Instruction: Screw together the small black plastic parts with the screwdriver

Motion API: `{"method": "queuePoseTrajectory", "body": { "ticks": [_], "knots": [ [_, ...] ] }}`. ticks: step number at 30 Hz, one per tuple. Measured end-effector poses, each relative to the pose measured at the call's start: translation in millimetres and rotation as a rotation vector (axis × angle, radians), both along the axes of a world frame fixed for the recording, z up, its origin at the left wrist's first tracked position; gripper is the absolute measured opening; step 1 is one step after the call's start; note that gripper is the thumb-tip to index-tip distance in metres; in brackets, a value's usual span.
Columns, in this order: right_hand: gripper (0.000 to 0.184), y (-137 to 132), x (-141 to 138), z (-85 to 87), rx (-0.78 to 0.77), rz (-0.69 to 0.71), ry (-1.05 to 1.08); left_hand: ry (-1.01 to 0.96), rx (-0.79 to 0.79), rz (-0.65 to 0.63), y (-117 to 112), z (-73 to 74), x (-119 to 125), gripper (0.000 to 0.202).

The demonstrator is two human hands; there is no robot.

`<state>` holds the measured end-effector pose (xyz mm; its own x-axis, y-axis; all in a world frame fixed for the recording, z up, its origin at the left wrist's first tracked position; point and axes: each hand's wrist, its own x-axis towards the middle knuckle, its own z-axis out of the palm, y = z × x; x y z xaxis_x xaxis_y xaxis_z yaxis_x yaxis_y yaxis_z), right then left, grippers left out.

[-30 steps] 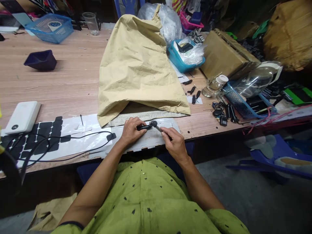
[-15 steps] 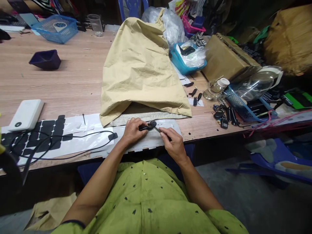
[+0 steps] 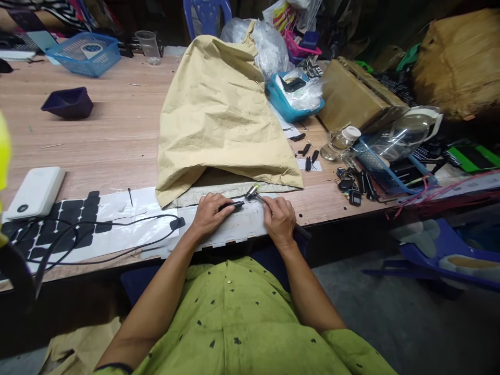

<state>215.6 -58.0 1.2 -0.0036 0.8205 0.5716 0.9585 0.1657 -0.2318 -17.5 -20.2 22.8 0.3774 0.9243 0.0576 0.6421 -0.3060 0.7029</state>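
My right hand (image 3: 279,219) is closed around the handle of a small hammer (image 3: 252,192), whose head has a dark metal body and a yellowish end. The hammer head is a little above and to the right of a slim black piece (image 3: 236,203), which my left hand (image 3: 212,212) pinches against the work surface. Fingers hide part of that piece, and I cannot make out its exact kind. Both hands rest over a whitish board (image 3: 250,227) at the table's front edge. Just beyond them lies a large beige cloth (image 3: 222,114) over a grey slab edge (image 3: 187,200).
On the left are a white power bank (image 3: 37,192), a black cable (image 3: 128,221) and a sheet with black pads (image 3: 70,216). A purple tray (image 3: 68,102) sits farther back. To the right are black key fobs (image 3: 308,164), key bunches (image 3: 351,190), a glass jar (image 3: 339,143) and a blue basket (image 3: 410,185).
The hammer head has lifted off the black piece and turned, so its yellowish end now shows. My right hand has shifted slightly right. The whole view has tilted a little.
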Motion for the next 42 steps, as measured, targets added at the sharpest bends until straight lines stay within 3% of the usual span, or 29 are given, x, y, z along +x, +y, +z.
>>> {"method": "queuePoseTrajectory", "body": {
  "ticks": [15,23,26,29,34,37,42],
  "knots": [
    [0.026,1,0,-3.3,-0.033,-0.001,-0.03,0.072,0.125,-0.015,0,-7.3,1,0.03],
    [0.026,2,-2,-3.3,-0.031,-0.01,-0.019,-0.018,0.089,0.007,2,-5.9,-1,0.033],
    [0.025,1,-2,-2.8,-0.05,-0.016,-0.023,-0.192,-0.002,0.023,-1,1.9,-4,0.038],
    [0.026,1,-3,-2.1,-0.067,-0.019,-0.027,-0.485,-0.161,0.089,-13,10.9,-7,0.044],
    [0.027,0,-3,-1.5,-0.069,-0.032,-0.013,-1.011,-0.659,0.233,-40,14.4,-4,0.047],
    [0.026,0,-2,-1.2,-0.078,-0.03,-0.004,-1.176,-0.869,0.268,-52,12.4,0,0.044],
    [0.026,0,-2,0.1,-0.063,-0.024,-0.006,-1.327,-1.008,0.275,-61,15.1,8,0.04]
  ]
}}
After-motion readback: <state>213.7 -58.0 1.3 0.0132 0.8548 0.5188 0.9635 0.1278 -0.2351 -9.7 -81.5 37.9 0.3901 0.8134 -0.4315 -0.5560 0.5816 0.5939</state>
